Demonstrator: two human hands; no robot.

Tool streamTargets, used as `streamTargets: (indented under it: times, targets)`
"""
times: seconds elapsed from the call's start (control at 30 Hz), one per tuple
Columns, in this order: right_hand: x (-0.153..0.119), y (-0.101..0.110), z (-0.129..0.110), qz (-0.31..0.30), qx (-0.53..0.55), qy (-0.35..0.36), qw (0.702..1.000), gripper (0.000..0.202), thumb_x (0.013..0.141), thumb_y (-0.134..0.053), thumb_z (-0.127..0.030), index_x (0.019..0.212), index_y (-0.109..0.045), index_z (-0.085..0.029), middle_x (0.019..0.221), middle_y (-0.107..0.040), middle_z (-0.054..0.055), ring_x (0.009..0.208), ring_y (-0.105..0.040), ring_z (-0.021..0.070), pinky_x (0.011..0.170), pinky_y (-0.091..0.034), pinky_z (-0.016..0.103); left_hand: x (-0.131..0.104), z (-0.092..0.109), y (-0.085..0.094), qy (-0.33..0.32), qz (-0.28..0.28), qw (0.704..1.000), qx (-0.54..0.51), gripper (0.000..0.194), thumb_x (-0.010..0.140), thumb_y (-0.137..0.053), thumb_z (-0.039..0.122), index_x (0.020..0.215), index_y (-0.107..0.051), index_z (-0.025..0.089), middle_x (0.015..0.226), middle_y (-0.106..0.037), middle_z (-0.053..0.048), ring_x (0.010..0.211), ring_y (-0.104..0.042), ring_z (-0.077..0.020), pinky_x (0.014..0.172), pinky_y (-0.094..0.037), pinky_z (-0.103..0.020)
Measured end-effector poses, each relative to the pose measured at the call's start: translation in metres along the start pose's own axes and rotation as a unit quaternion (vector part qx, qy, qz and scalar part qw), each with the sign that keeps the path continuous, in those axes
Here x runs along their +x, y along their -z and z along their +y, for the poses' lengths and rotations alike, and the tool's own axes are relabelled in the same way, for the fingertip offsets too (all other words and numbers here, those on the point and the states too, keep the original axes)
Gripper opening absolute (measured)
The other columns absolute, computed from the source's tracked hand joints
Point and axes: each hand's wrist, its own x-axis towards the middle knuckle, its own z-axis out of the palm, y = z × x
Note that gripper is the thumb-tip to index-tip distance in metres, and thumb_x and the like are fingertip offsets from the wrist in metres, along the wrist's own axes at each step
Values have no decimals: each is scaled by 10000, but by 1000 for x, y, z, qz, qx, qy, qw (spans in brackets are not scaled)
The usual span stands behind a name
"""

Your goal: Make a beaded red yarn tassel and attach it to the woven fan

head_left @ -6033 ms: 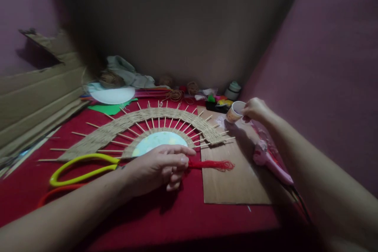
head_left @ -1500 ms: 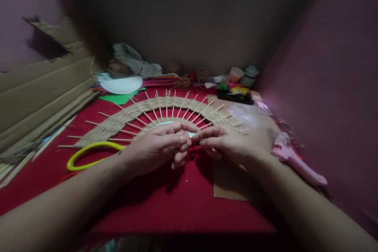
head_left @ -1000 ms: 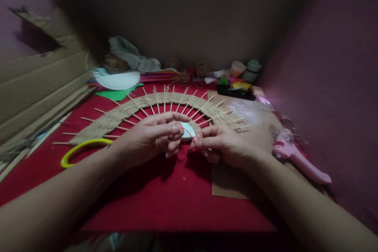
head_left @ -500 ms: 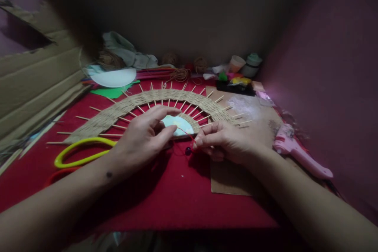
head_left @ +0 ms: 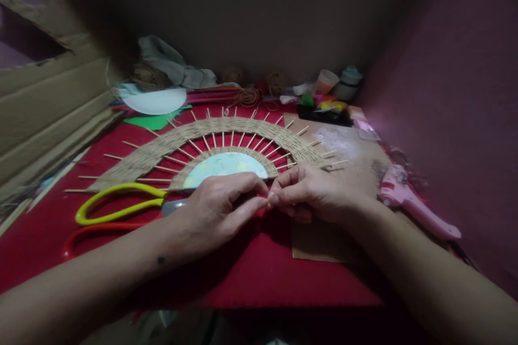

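My left hand (head_left: 226,207) and my right hand (head_left: 305,191) meet fingertip to fingertip over the red cloth, just in front of a woven half-round piece (head_left: 226,125). Both are pinched closed. What they pinch is too small to make out, and neither the red thread nor the dark bead shows now. The woven piece has a band of twine on radiating sticks and a pale blue half-disc (head_left: 224,166) at its centre. Scissors (head_left: 121,187) with yellow and red handles lie to the left, partly behind my left forearm.
A pink glue gun (head_left: 416,205) rests at the right on brown cardboard (head_left: 319,240). Along the back are a white plate (head_left: 156,101), twine balls (head_left: 232,74), a cup (head_left: 325,82) and a grey-green jar (head_left: 348,83). Large cardboard (head_left: 52,97) stands at the left.
My left hand has moved right and down to my right fingertips, its fingers closing. The blue half-disc and scissors are more exposed. The red thread and dark bead have gone from sight.
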Motion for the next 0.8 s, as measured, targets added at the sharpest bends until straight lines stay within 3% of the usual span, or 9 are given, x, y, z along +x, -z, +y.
streamTargets:
  times: [0.17,0.4,0.6,0.7,0.8]
  targets:
    - [0,2,1,-16,20,12,1000,127,635,-707,-227,643,-641,-119,405,-493,-58,303,-341,32,313,-237,159,-1,-3,4,-55,35,996,63,127,883,-552,148,813,-657,159,739,-656,28,667,-565,-66,646,-409,-169]
    - [-1,13,0,-39,26,18,999,119,706,-720,-201,657,-647,-121,454,-547,-44,313,-382,32,323,-291,150,3,-2,8,26,47,998,-37,190,892,-541,205,731,-629,156,685,-623,31,652,-558,-75,626,-435,-174]
    - [2,13,4,-34,33,33,998,152,693,-770,-214,716,-659,-113,531,-624,-13,367,-483,40,377,-362,140,1,7,14,26,65,996,-58,157,867,-576,204,737,-656,169,702,-657,21,655,-596,-88,610,-465,-178]
    - [1,10,5,-23,37,34,998,171,709,-778,-236,732,-687,-93,589,-655,12,423,-539,43,436,-411,141,-5,16,21,-9,34,996,-81,149,863,-598,180,732,-665,200,672,-661,39,586,-596,-74,550,-469,-163]
    - [0,8,8,-51,84,40,994,142,762,-739,-222,818,-708,-96,656,-685,29,475,-597,61,486,-452,156,-23,9,24,-60,-26,996,-63,127,883,-603,222,798,-693,250,596,-634,43,507,-576,-80,469,-459,-169]
